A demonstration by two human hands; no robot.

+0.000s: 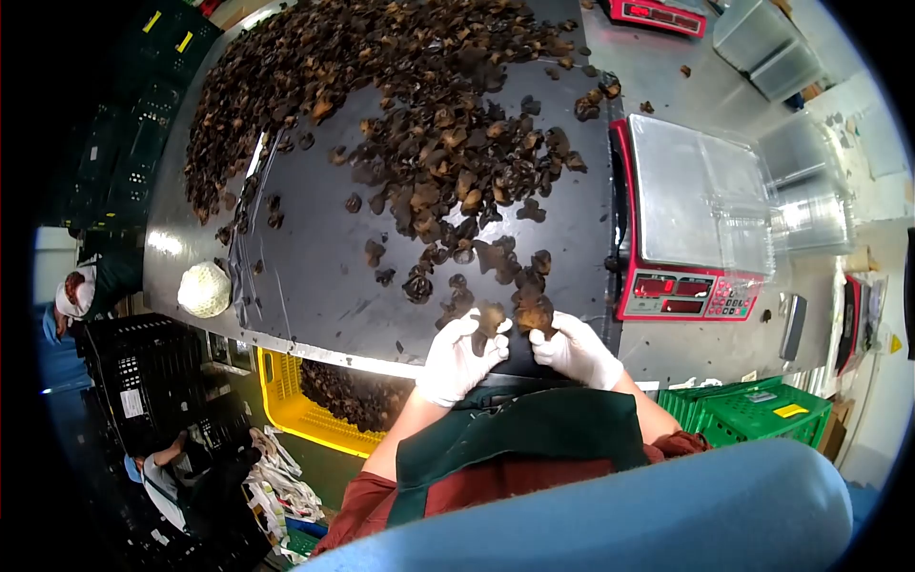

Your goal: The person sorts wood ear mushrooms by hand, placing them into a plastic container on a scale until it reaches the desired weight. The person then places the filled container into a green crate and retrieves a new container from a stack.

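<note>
Both my hands wear white gloves at the near edge of the dark table top. Between the fingers of my left hand (pixel 459 358) is a brown piece of wood ear mushroom (pixel 491 319). My right hand (pixel 579 352) pinches another brown wood ear piece (pixel 533 316), a short gap away from the first. Loose pieces lie just beyond the fingers, trailing back to a large heap of dark wood ear mushrooms (pixel 438 153) on the black sheet (pixel 324 229).
A red scale (pixel 691 219) with a metal pan stands to the right, with clear plastic boxes (pixel 810 205) beside it. A white netted ball (pixel 204 289) sits at the left edge. Below are a yellow crate (pixel 279 396) and a green crate (pixel 762 415). Two people are at the left.
</note>
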